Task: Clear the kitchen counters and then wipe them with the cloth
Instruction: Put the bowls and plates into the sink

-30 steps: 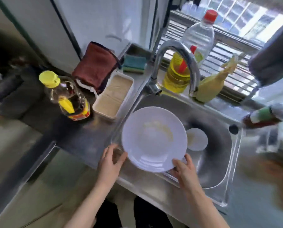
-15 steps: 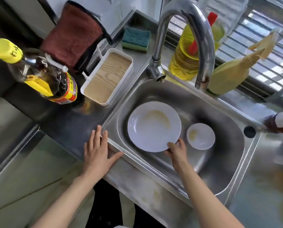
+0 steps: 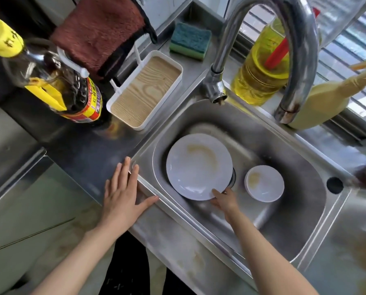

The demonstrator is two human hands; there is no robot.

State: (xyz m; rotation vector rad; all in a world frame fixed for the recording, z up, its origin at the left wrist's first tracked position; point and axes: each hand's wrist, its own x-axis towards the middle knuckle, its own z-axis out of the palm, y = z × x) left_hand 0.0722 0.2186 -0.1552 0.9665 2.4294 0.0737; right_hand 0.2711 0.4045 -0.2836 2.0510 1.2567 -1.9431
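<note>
Steel kitchen desk (image 3: 88, 158) under window, sink (image 3: 295, 220) set in it. Your left hand (image 3: 122, 196) lying flat on desk at sink rim, fingers (image 3: 124, 173) straight, holding nothing. Your right hand (image 3: 225, 202) reaching into sink, fingers (image 3: 215, 192) pinching near rim of stained plate (image 3: 199, 167); small bowl (image 3: 264, 183) sitting just right of those fingers. Clearing looking partly done: sauce bottle (image 3: 71, 92), tray (image 3: 145, 92), sponge (image 3: 190, 40) standing beyond left fingers. Cloth (image 3: 101, 33) hanging past them, untouched; wiping not begun.
</note>
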